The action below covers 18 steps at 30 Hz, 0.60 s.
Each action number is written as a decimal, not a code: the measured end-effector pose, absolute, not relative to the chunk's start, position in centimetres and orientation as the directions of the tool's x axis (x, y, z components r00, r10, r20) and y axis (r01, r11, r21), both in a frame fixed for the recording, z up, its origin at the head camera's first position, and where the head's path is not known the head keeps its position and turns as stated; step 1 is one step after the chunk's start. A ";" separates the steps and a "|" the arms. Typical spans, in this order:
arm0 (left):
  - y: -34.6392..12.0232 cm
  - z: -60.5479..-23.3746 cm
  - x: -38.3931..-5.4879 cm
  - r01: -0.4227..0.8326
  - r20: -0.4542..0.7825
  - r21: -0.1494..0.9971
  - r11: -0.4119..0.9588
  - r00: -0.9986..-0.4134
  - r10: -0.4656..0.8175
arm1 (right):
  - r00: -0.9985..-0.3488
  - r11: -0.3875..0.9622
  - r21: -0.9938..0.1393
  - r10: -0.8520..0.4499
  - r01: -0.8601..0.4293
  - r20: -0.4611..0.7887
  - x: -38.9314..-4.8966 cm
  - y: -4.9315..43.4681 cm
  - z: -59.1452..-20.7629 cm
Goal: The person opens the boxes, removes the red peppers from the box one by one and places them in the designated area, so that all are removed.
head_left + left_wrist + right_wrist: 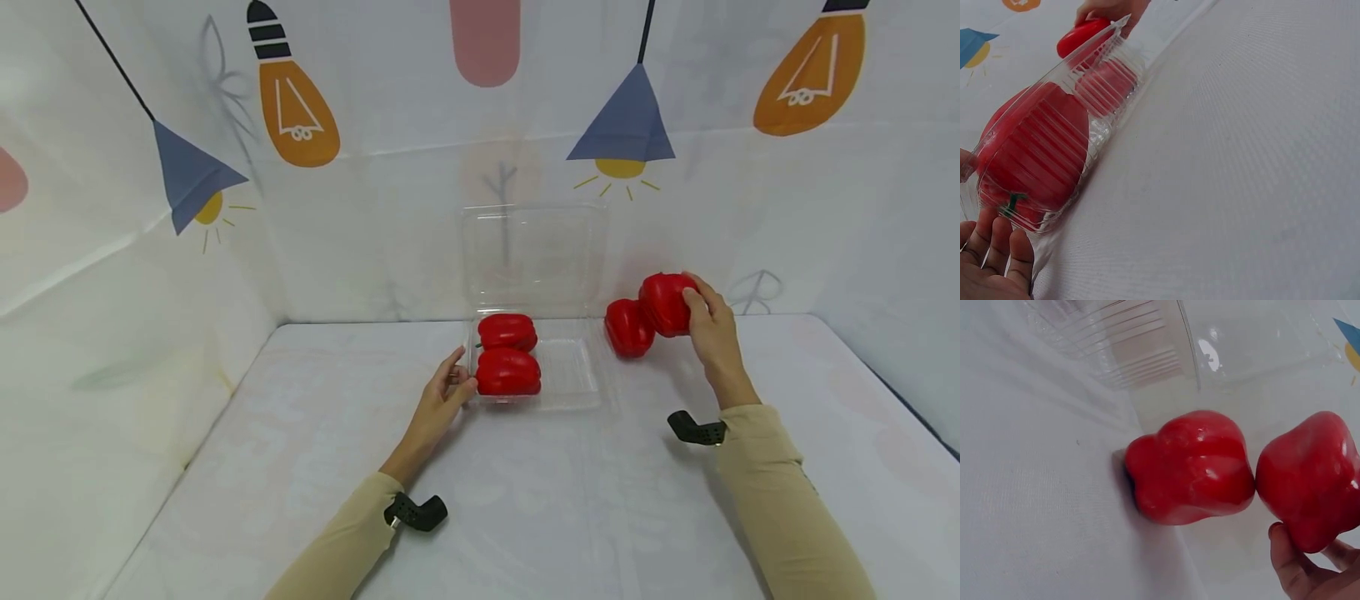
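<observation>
A clear plastic clamshell box (570, 371) lies with its lid (532, 258) raised at the back. In its left half are two red bell peppers, a rear one (507, 332) and a front one (508, 372); a green stem (1015, 201) shows in the left wrist view. My left hand (442, 396) holds the box by its left side, thumb at the rim and fingers against the wall. To the right of the box, my right hand (708, 321) grips a red bell pepper (1313, 481) above the table. Another red bell pepper (1194, 469) rests on the table close beside it.
The white-covered table (525, 500) meets a white cloth wall (375, 242) printed with lamps and bulbs just behind the box. Another cloth wall (112, 375) stands along the left. A black wrist device (696, 429) sticks out from the right sleeve.
</observation>
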State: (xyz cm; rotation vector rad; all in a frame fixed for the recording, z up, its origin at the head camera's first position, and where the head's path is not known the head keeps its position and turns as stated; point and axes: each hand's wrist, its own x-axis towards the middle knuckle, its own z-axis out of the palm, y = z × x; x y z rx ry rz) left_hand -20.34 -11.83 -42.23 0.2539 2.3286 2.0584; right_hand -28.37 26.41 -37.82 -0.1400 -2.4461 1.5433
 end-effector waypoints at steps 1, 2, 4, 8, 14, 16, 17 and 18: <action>-11.8 -42.2 -20.3 0.105 0.089 0.988 0.114 -0.987 0.136 | -0.965 0.436 -0.899 0.212 -0.046 0.153 -28.4 26.5 -37.9; -11.8 -42.2 -20.3 0.105 0.090 0.988 0.111 -0.987 0.137 | -0.965 0.437 -0.898 0.213 -0.045 0.152 -28.5 26.5 -37.9; -11.8 -42.2 -20.4 0.105 0.090 0.989 0.106 -0.987 0.136 | -0.966 0.435 -0.899 0.211 -0.045 0.151 -28.6 26.6 -38.0; -11.8 -42.3 -20.4 0.104 0.089 0.989 0.107 -0.987 0.135 | -0.969 0.434 -0.900 0.199 -0.048 0.147 -28.5 26.7 -38.0; -11.9 -42.3 -20.4 0.108 0.091 0.986 0.127 -0.987 0.134 | -0.963 0.424 -0.904 0.224 -0.046 0.153 -28.5 26.8 -38.0; -11.9 -42.2 -20.3 0.111 0.094 0.986 0.127 -0.986 0.135 | -0.958 0.414 -0.910 0.244 -0.040 0.153 -28.5 26.9 -37.9; -11.8 -42.2 -20.3 0.113 0.095 0.985 0.128 -0.986 0.135 | -0.956 0.410 -0.912 0.254 -0.034 0.149 -28.4 26.9 -37.9; -11.8 -42.2 -20.3 0.114 0.097 0.985 0.127 -0.986 0.135 | -0.954 0.405 -0.914 0.262 -0.025 0.143 -28.5 27.0 -38.0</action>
